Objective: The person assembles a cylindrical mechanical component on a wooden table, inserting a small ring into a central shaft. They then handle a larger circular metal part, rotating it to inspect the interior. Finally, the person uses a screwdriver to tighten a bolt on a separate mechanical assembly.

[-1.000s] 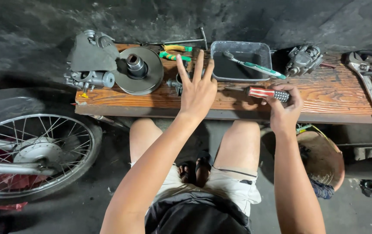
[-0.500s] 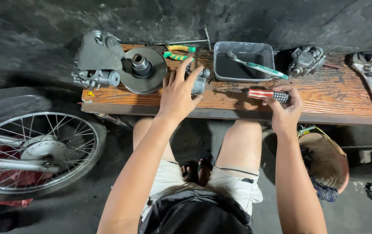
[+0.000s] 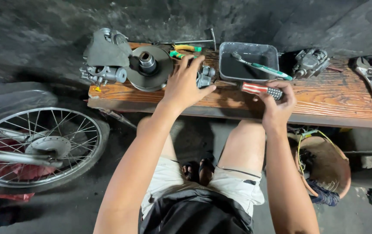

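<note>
Wooden workbench [image 3: 324,102], frame centre. Left hand [image 3: 185,84]: fingers curled around small metal carburetor part [image 3: 205,76]. Right hand [image 3: 278,104]: closed on red-striped screwdriver [image 3: 262,89].

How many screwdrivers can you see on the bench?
3. A red-and-white-handled screwdriver is in the right hand. A yellow-handled one and a green-handled one lie beyond the left hand. More may hide behind the hands.

Bare arms, pale shorts with dark trim, black shirt, dark sandals.
</note>
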